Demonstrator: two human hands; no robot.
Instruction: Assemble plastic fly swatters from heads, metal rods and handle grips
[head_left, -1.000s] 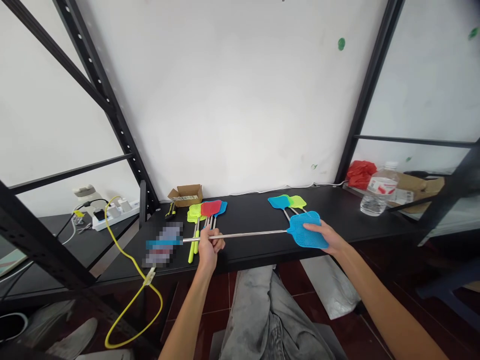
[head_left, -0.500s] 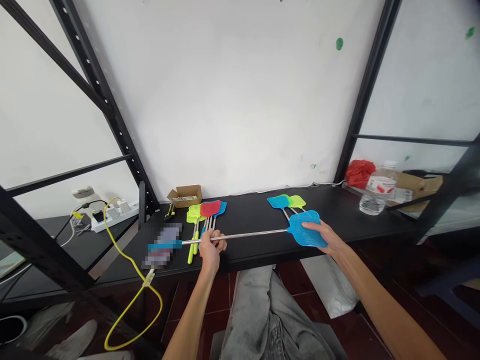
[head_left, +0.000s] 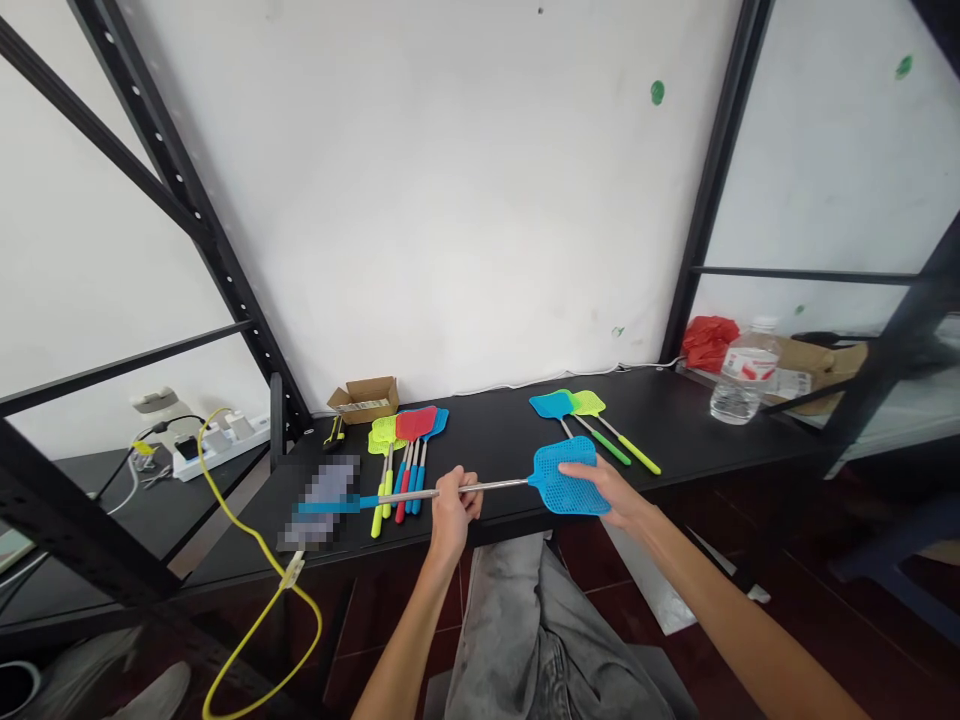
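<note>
A blue fly swatter [head_left: 555, 488] with a metal rod is held level above the front of the black shelf. My left hand [head_left: 453, 508] is closed around the middle of its rod. My right hand [head_left: 613, 492] grips the mesh head, thumb on top. The swatter's blue handle reaches left over a pixelated patch. Beyond my left hand lie several swatters side by side, with yellow-green heads [head_left: 385, 432], a red head [head_left: 415, 424] and a blue head [head_left: 437, 421]. Behind my right hand lie a blue swatter [head_left: 551, 404], a green one [head_left: 612, 448] and a yellow-green one [head_left: 637, 456].
A small open cardboard box [head_left: 365, 398] and a black-and-yellow tool [head_left: 334, 433] are at the back left. A yellow cable [head_left: 238, 520] hangs over the front edge near a power strip [head_left: 225, 447]. A water bottle [head_left: 745, 372] and red bag [head_left: 709, 343] stand at right.
The swatter's visible rod has become shorter. My right hand has come left with the mesh head, and my left hand has shifted right; the two hands are closer together. The view has shifted slightly.
</note>
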